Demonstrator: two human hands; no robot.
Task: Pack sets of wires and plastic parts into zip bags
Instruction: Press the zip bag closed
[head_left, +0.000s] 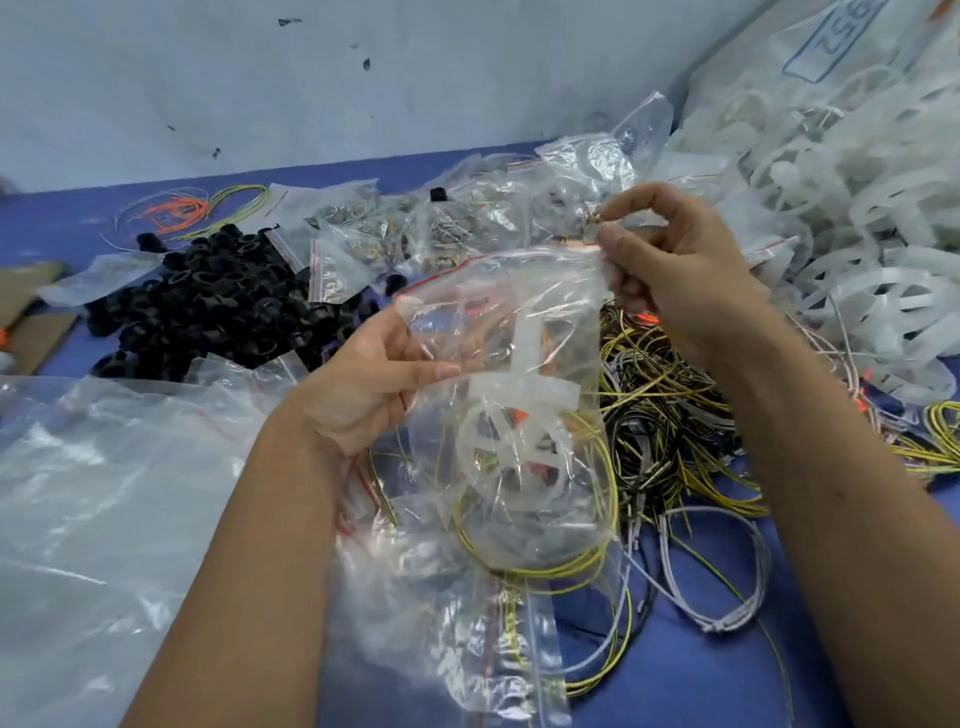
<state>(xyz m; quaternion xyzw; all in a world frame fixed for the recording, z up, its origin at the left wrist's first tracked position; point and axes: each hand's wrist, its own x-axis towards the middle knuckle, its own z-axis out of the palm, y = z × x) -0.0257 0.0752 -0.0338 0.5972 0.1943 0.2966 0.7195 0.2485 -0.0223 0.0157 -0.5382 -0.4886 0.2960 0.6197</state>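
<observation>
I hold a clear zip bag (524, 322) with a red seal line up over the table. My left hand (374, 379) pinches its left edge below the mouth. My right hand (680, 270) grips the mouth's right corner, and its thumb and forefinger also pinch something small that I cannot make out. Inside the bag lie a translucent white plastic part (519, 395) and a coiled yellow-green wire (587, 561). The bag's mouth is open.
A heap of black plastic rings (208, 306) lies at the left. Small filled zip bags (395, 228) sit behind. Tangled wires (670, 415) spread at the right, white plastic parts (852, 249) pile at the far right. Empty zip bags (488, 639) and a large plastic sheet (93, 499) lie near me.
</observation>
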